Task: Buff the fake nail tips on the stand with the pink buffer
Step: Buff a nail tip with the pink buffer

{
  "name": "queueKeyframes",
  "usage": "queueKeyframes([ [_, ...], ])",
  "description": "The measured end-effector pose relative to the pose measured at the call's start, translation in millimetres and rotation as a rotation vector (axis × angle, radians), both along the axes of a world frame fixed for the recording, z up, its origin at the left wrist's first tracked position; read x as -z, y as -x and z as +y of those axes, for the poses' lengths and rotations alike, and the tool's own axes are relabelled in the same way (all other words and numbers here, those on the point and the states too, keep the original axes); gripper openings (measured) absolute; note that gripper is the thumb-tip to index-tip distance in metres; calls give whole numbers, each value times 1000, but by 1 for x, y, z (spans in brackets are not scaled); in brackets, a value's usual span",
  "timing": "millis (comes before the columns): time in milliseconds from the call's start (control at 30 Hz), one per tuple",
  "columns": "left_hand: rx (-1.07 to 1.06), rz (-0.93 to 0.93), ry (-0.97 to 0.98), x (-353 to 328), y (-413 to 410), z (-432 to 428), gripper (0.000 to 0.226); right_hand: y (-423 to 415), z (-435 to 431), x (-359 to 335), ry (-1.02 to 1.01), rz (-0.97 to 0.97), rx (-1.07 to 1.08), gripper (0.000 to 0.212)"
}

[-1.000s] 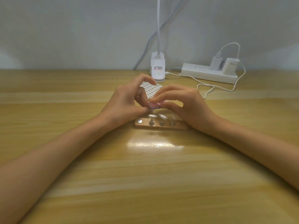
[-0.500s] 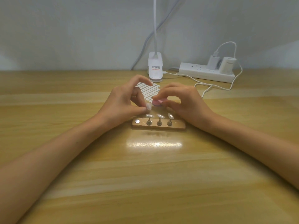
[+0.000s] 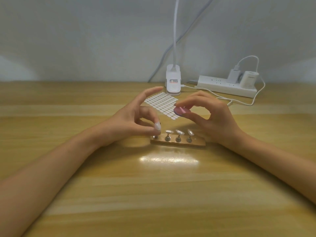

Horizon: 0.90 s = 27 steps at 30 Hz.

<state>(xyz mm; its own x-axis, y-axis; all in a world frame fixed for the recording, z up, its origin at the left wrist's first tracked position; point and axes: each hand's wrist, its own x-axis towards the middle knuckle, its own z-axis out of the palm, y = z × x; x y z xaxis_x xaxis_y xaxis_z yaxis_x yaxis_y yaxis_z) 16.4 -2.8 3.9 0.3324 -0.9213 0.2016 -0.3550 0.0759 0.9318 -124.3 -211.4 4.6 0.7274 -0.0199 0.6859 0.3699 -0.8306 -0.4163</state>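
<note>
The left hand [image 3: 136, 120], pinching a pearly white fake nail tip [image 3: 157, 126], should steady it at the wooden strip stand's [image 3: 196, 142] left end while the right hand [image 3: 215, 120] lightly grips the round pink buffer [image 3: 179, 111].

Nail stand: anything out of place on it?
Yes. On the stand, the leftmost peg is bare, unlike the other three. The left hand pinches a loose nail tip just above it.
</note>
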Motion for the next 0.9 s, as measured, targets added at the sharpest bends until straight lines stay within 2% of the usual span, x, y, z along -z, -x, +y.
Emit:
queueKeyframes([
  [500, 25, -137, -92, -3, 0, 0, 80, 0, -4, 1, 62, -2, -30, 23],
  [733, -37, -206, -61, -2, 17, -6, 73, -2, -5, 2, 70, -12, -30, 20],
  [900, -41, -232, -29, -2, 22, -6, 91, -1, -4, 2, 42, -16, -8, 26],
])
